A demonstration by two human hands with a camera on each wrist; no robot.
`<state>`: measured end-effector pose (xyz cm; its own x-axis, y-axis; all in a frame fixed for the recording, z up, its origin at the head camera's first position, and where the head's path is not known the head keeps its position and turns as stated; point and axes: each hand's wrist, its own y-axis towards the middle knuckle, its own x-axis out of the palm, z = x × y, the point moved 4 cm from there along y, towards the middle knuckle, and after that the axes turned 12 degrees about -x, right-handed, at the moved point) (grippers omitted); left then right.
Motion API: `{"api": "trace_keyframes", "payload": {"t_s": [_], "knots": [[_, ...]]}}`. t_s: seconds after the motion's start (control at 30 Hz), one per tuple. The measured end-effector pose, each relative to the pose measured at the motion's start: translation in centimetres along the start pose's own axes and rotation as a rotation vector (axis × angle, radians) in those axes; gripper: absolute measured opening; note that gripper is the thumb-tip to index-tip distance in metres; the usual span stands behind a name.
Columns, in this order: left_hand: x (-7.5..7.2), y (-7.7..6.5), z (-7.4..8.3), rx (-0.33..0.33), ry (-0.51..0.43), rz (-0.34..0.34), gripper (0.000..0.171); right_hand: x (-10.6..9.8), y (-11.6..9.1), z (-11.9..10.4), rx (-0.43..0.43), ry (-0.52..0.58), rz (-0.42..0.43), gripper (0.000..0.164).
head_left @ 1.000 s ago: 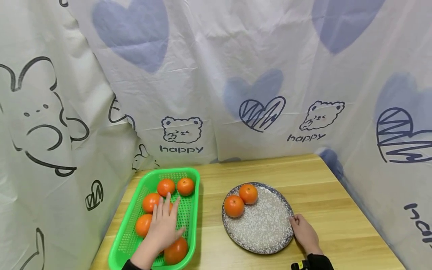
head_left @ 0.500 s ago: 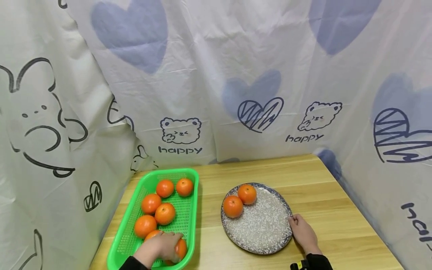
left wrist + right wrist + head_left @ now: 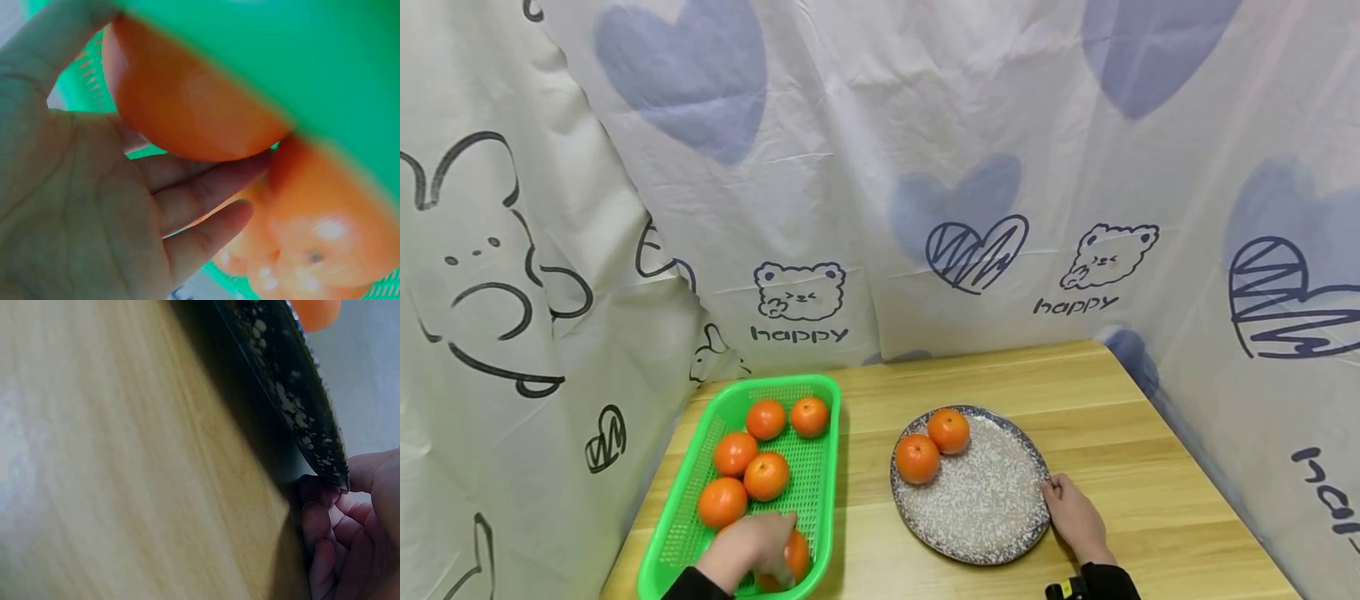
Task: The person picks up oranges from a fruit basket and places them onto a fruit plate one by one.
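My left hand (image 3: pixel 752 548) reaches into the near end of a green plastic basket (image 3: pixel 833 467). Its thumb and fingers curl round an orange (image 3: pixel 797 557), large in the left wrist view (image 3: pixel 194 94), close under the basket wall. Several other oranges (image 3: pixel 767 476) lie farther back in the basket, and one near the hand is mostly covered. On the right, a round speckled grey plate (image 3: pixel 985 508) bears two oranges (image 3: pixel 917 459) at its left side. My right hand (image 3: pixel 1077 518) pinches the plate's right rim, thumb above and fingers below, as the right wrist view shows.
Basket and plate stand side by side on a wooden table (image 3: pixel 1150 467), with a strip of tabletop between them. White printed cloth (image 3: pixel 880 208) hangs behind the table and along both sides.
My left hand has moved from above the middle of the basket down to its near end, its spread fingers now curled round an orange. The right hand stays on the plate rim.
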<state>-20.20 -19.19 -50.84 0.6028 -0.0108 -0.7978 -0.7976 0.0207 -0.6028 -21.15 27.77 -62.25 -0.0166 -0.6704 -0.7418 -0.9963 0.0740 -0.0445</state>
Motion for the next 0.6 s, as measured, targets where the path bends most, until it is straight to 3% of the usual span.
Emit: {"api": "trace_keyframes", "payload": {"t_s": [0.17,0.3,0.47,0.6], "knots": [[-2.3,-1.3,-0.3,0.019,-0.034,0.097,0.080,0.1,-0.1,-0.1,0.002,-0.006,-0.007,0.034],[-5.1,-2.9,0.4,0.058,-0.067,0.242,0.082,0.1,0.0,0.1,0.005,-0.014,-0.015,0.036],[-8.3,-5.8,3.2,0.110,-0.091,0.418,0.084,0.1,0.1,0.1,0.005,-0.016,-0.014,0.036],[-10.0,-7.7,6.2,0.189,-0.122,0.511,0.081,0.1,0.1,0.1,0.012,-0.011,-0.013,0.036]]}}
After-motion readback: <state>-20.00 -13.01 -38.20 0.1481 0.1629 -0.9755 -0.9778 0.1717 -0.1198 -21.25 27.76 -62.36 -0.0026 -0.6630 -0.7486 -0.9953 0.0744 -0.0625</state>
